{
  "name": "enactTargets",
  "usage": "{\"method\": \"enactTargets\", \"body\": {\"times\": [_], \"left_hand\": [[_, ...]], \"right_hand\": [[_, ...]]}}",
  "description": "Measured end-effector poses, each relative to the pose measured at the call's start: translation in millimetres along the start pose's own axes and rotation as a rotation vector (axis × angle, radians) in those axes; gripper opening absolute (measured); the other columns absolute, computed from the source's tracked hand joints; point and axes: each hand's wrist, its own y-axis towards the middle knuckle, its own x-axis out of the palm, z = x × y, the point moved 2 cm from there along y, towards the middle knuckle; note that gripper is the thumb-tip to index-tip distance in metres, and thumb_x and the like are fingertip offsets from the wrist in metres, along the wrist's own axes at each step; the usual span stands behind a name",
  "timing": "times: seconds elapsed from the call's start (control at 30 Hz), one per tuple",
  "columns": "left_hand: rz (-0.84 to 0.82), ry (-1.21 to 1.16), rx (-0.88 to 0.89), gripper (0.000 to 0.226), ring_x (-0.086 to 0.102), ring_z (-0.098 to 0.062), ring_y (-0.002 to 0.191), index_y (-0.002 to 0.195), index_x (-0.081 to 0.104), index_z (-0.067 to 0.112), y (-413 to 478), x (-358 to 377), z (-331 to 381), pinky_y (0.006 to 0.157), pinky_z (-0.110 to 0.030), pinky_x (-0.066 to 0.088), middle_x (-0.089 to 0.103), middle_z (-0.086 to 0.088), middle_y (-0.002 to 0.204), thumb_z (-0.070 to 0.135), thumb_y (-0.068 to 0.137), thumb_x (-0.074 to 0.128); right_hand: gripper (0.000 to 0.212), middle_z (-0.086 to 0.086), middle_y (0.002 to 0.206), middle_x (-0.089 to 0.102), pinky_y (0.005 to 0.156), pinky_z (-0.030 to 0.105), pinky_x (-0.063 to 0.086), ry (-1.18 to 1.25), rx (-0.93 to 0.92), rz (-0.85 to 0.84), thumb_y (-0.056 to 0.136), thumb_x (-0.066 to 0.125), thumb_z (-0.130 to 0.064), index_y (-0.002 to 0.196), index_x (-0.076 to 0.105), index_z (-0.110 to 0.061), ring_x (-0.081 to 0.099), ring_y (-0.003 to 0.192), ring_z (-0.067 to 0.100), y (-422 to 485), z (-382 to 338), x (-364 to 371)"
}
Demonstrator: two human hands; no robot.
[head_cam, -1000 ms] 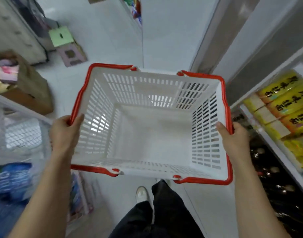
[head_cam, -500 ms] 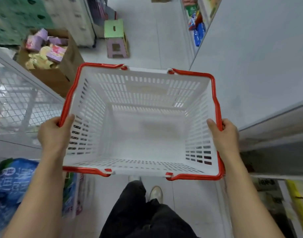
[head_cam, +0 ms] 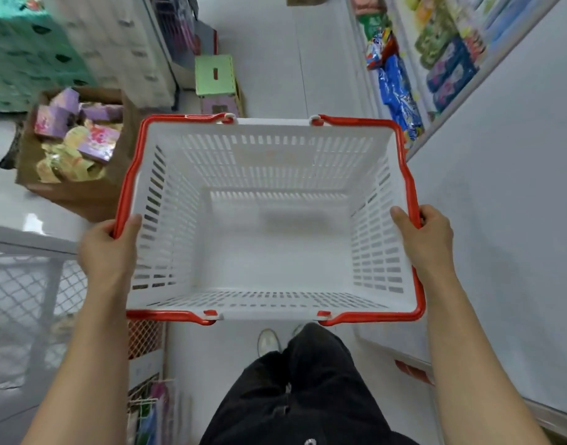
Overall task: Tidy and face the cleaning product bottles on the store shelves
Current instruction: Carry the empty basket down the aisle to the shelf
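The basket (head_cam: pixel 275 146) was gripped at its 2 red side rims by left hand (head_cam: pixel 107 252) and right hand (head_cam: pixel 428 239), fingers (head_cam: pixel 401 216) curled round each; a green stool (head_cam: pixel 215 75) was seen ahead

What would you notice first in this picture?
A big white basket with a red rim fills the middle, with nothing in it. The left hand and right hand hold its side rims. At upper left, a cardboard box of purple packs sits on the floor.
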Motion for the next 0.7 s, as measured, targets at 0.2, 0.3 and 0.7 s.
{"method": "enactTargets", "body": {"times": [0.2,0.3,0.7], "left_hand": [[0.034,0.033,0.054,0.033,0.061,-0.033,0.076,0.066,0.054,0.025,86.8,44.9,71.0,0.082,-0.053,0.052,0.066,-0.021,0.083,0.047,0.090,0.060],[0.056,0.024,0.054,0.034,0.060,-0.031,0.075,0.067,0.056,0.023,130.4,66.2,104.7,0.080,-0.051,0.052,0.063,-0.014,0.077,0.049,0.089,0.061],[0.001,0.022,0.088,0.040,0.061,-0.032,0.070,0.093,0.067,0.009,339.0,131.6,229.8,0.069,-0.049,0.054,0.066,-0.017,0.079,0.048,0.092,0.058]], "right_hand": [[0.039,0.022,0.082,0.067,0.073,0.049,0.052,0.016,-0.021,0.013,0.092,0.067,-0.038,0.083,0.060,0.000,0.064,0.080,0.040,100.9,-43.5,39.5],[0.037,0.020,0.081,0.066,0.074,0.048,0.051,0.012,-0.036,-0.005,0.093,0.066,-0.038,0.081,0.058,-0.004,0.063,0.080,0.039,156.1,-69.0,59.4],[0.037,0.014,0.068,0.057,0.058,0.037,0.043,0.048,-0.052,-0.009,0.094,0.065,-0.033,0.072,0.052,-0.007,0.050,0.059,0.030,346.5,-183.2,157.8]]}}
